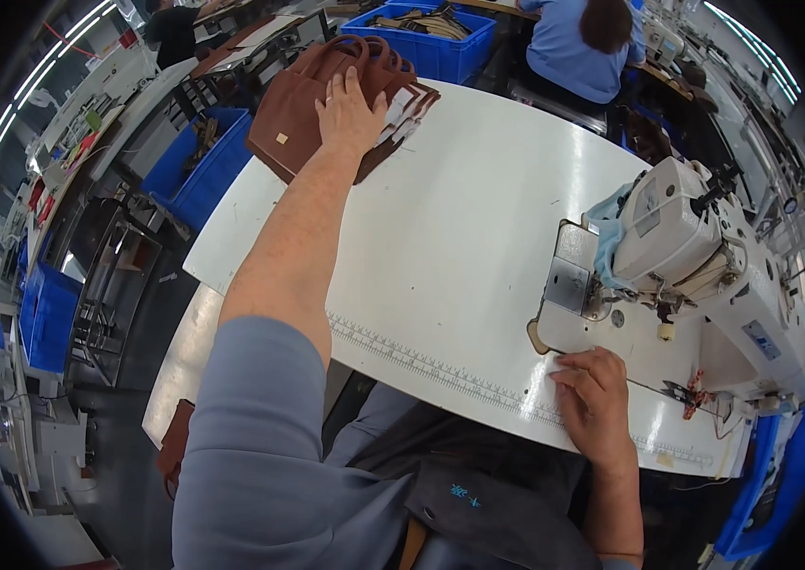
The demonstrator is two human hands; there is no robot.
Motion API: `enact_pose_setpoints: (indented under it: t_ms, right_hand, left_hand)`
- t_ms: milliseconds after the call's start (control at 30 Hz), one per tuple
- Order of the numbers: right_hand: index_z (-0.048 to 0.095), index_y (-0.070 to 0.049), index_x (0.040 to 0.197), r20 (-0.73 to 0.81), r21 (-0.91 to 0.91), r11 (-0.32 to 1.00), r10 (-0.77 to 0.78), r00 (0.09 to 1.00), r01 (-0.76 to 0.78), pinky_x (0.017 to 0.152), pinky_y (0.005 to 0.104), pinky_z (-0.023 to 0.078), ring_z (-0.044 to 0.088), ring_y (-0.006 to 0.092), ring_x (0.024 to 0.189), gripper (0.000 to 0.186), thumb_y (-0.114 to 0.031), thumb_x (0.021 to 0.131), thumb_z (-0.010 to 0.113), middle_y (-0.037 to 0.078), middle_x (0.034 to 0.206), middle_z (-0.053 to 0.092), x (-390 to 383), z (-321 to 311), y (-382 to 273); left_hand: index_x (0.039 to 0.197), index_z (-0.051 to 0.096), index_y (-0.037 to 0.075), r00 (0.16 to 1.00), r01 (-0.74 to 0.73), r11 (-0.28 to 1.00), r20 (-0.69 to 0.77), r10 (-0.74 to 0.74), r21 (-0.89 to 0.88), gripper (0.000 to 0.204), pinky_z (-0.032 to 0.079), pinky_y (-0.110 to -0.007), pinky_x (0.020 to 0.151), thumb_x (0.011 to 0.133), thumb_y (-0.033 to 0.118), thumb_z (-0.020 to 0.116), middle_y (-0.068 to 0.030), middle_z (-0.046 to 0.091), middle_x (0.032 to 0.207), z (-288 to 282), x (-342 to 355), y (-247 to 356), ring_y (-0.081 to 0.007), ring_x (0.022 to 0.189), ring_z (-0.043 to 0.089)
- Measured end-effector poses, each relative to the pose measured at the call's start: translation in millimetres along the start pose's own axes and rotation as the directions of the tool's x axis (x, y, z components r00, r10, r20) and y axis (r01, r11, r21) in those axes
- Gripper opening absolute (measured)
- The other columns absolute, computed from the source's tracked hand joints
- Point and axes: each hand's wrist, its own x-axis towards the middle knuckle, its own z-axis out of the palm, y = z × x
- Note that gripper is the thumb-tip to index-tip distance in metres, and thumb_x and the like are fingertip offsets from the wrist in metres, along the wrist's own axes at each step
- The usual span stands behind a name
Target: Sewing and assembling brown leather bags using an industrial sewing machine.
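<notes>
Laying left grip (351,116) spread flat over brown bags (284,119), likely to steady them at far-left edge of surface (478,190); resting right grip (597,404) half-curled near sewing machine (673,223); unclear whether empty.

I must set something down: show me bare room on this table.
Free: the middle of the white tabletop, between brown bags, sewing machine and ruler scale. Crowded: far left corner, bags under left hand; right end, around the machine.
</notes>
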Motion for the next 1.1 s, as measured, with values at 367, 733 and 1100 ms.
enact_pose_setpoints:
  t_ms: [367, 733, 1100]
  right_hand:
    - [0.07, -0.007, 0.095, 0.024, 0.012, 1.0, -0.003, 1.0, 0.003, 0.103, 0.0502, 0.045, 0.063, 0.0294, 0.103, 0.023, 0.003, 0.075, 0.072, 0.007, 0.109, 0.068, 6.2, 1.7, -2.0]
    - [0.069, -0.007, 0.096, 0.0, -0.048, 0.997, -0.063, 0.998, 0.063, 0.101, 0.0486, 0.045, 0.063, 0.0312, 0.103, 0.023, 0.004, 0.076, 0.072, 0.008, 0.109, 0.068, 12.9, 4.1, -9.7]
    - [0.066, -0.007, 0.113, 0.031, 0.115, 0.875, -0.477, 0.879, 0.471, 0.106, 0.0459, 0.044, 0.061, 0.029, 0.115, 0.032, -0.006, 0.081, 0.072, 0.01, 0.124, 0.064, 170.4, 95.8, -80.8]
  left_hand:
    - [0.109, 0.07, -0.003, 0.976, -0.047, 0.999, 0.213, 0.047, -0.002, 0.053, 0.05, -0.056, 0.095, 0.108, 0.036, 0.034, -0.0292, 0.071, 0.104, -30.9, 39.4, -46.1, -0.0483, 0.103, 0.066]
    - [0.104, 0.069, -0.005, 0.894, 0.217, 0.407, 0.014, -0.447, -0.887, 0.046, 0.048, -0.033, 0.078, 0.109, 0.034, 0.045, -0.0108, 0.069, 0.093, -143.9, -2.6, -103.9, -0.016, 0.084, 0.06]
    - [0.107, 0.068, -0.007, 0.886, 0.157, 0.488, -0.096, -0.453, -0.859, 0.049, 0.049, -0.05, 0.085, 0.107, 0.036, 0.043, -0.0293, 0.071, 0.098, -46.8, 0.0, -35.8, -0.0458, 0.096, 0.067]
